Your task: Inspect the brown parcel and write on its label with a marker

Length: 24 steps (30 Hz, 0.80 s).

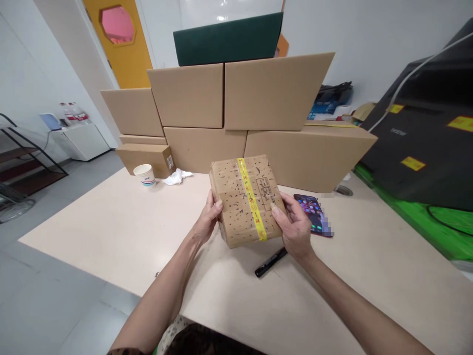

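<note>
Between my two hands is a small brown cardboard box (236,207), tilted toward me above the table. Its face carries a yellow tape strip with red print, many short black pen marks and a stamped rectangle. My left hand (207,217) grips the left edge, thumb on the front. On the right edge, my right hand (295,224) presses its thumb near the stamped rectangle; the fingers go behind and are partly hidden. A black marker (271,262) lies on the table just below the box. Beside my right hand rests a phone (314,214) with its screen lit.
Large cardboard boxes (273,93) are stacked across the back of the table (111,231), topped by a dark green box (229,42). At left stand a paper cup (144,175), a crumpled tissue (178,176) and a smaller carton (144,157). A big black case (424,133) is at right.
</note>
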Available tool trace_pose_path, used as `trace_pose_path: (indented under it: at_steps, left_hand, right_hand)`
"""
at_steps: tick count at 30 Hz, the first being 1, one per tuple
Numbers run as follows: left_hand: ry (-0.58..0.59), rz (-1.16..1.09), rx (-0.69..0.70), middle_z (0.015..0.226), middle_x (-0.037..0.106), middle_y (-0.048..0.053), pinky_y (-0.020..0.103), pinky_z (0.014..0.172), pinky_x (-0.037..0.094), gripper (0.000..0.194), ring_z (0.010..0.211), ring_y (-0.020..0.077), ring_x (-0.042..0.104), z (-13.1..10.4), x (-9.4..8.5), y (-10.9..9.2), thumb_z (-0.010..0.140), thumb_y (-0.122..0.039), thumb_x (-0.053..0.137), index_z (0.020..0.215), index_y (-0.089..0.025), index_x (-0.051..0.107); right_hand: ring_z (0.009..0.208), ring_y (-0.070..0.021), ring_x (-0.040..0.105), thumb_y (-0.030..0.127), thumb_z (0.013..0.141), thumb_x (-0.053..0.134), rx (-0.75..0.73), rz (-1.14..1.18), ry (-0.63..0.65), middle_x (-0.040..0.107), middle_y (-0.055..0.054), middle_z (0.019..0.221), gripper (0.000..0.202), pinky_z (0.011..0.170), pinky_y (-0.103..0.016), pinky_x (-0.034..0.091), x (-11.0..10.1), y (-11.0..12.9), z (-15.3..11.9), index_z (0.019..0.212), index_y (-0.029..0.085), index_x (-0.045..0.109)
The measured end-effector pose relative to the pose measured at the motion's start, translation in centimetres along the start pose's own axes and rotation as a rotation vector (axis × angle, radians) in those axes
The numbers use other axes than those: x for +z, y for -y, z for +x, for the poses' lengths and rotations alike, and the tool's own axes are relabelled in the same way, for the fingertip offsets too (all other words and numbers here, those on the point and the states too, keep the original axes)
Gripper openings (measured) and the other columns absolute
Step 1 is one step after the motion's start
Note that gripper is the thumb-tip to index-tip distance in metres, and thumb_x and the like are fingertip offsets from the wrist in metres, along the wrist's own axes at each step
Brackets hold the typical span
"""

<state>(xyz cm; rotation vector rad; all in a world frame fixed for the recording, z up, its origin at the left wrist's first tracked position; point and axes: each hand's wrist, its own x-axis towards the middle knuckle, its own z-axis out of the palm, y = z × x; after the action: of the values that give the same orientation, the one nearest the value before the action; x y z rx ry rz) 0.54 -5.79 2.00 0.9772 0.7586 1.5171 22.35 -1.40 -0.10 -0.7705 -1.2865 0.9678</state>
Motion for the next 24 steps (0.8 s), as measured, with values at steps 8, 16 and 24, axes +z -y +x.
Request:
trace_pose_path:
  at_steps: [8,16,24]
  left_hand:
    - [-0.081,-0.059,0.021,0.142,0.065,0.011,0.048,0.113,0.046,0.077,0.138,0.0375,0.056,0.1,0.7,-0.2,0.066,-0.035,0.088,0.135,-0.024,0.056]
    - [-0.077,-0.106,0.097,0.138,0.068,0.010,0.047,0.111,0.050,0.079,0.137,0.0373,0.057,-0.1,0.5,-0.5,0.067,-0.037,0.084,0.139,-0.023,0.056]
    - [-0.167,-0.210,0.052,0.122,0.076,0.007,0.048,0.118,0.045,0.054,0.142,0.0354,0.053,0.4,-0.6,0.0,0.068,-0.047,0.089,0.113,-0.022,0.070]
  right_hand:
    - [0.120,-0.0316,0.068,0.051,0.090,0.071,-0.037,-0.074,0.076,0.071,-0.012,0.133,0.047,0.106,-0.051,0.054,-0.6,-0.5,0.3,0.129,0.026,0.064]
    - [0.142,-0.0333,0.055,0.061,0.080,0.073,0.345,0.153,0.380,0.056,-0.008,0.155,0.075,0.117,-0.054,0.045,-1.2,0.0,1.2,0.144,0.034,0.047]
    - [0.147,-0.0352,0.046,0.060,0.073,0.080,0.220,-0.036,0.365,0.053,-0.011,0.152,0.091,0.121,-0.057,0.036,-2.2,0.3,2.1,0.150,0.034,0.039]
